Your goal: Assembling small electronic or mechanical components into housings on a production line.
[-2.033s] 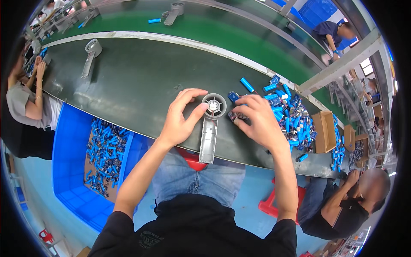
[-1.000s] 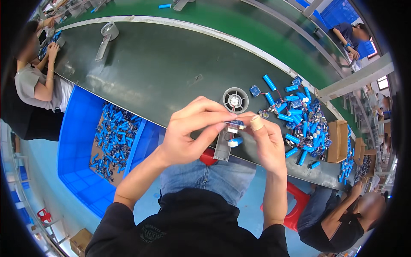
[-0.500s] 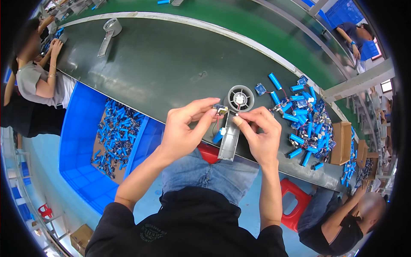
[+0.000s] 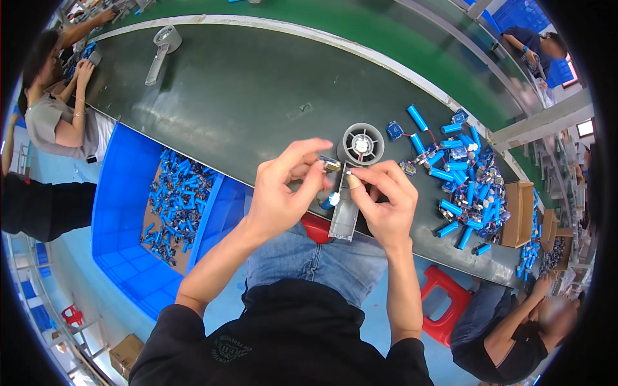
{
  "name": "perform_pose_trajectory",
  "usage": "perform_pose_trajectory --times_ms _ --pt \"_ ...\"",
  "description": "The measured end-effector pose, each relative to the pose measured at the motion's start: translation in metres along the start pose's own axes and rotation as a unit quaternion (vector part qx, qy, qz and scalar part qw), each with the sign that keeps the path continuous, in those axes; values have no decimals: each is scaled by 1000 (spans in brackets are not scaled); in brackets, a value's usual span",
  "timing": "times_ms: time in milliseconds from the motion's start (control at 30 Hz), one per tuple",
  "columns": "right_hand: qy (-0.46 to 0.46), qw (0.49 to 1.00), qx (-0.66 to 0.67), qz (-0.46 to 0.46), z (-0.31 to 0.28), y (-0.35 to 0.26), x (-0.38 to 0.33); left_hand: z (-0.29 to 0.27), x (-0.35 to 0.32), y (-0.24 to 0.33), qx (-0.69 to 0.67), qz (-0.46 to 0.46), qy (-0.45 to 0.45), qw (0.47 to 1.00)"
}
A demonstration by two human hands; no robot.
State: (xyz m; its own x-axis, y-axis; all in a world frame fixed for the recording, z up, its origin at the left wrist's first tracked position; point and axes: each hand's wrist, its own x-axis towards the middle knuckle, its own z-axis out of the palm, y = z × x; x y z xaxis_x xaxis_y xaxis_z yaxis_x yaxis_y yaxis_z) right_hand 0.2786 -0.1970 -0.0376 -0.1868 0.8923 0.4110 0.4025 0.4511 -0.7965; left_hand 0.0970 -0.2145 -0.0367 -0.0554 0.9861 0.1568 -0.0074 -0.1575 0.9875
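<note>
A grey handheld fan housing lies at the table's near edge, its round head [image 4: 360, 145] up and its open handle shell [image 4: 345, 217] toward me. My left hand [image 4: 280, 190] pinches a small circuit board [image 4: 330, 164] beside the handle's top; some fingers are blurred. Over the handle's upper end, my right hand [image 4: 387, 199] has thumb and forefinger closed on a tiny white connector [image 4: 349, 172]. Left of the handle is a blue battery cell [image 4: 327, 203], partly hidden by a whitish end piece. Thin wires around the board are hard to follow.
Blue cells with circuit boards are heaped [image 4: 473, 186] at right, beside a cardboard box [image 4: 517, 213]. A blue bin [image 4: 122, 241] with more cells stands left below the table [image 4: 244, 83]. Another grey fan housing [image 4: 167, 40] lies far left. Co-workers sit left and right; a red stool [image 4: 440, 309] is lower right.
My left fingers have shifted slightly around the circuit board. My right hand has moved a little left, and less of the blue cell shows. The fan housing stays almost in place.
</note>
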Motion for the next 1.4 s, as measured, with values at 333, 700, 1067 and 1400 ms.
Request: perform_pose_trajectory --times_ms 333,700,1067,1400 --pt "40 954 -191 -228 -1 7 12 -7 15 11 36 -56 -114 991" --pt "4 983 -108 -147 3 8 6 -4 18 3 99 -18 -122 987" --pt "-44 993 63 89 3 2 5 -3 13 -9 250 217 -63 941" --pt "-11 979 134 155 8 0 -1 -4 5 -18 19 35 -36 999"
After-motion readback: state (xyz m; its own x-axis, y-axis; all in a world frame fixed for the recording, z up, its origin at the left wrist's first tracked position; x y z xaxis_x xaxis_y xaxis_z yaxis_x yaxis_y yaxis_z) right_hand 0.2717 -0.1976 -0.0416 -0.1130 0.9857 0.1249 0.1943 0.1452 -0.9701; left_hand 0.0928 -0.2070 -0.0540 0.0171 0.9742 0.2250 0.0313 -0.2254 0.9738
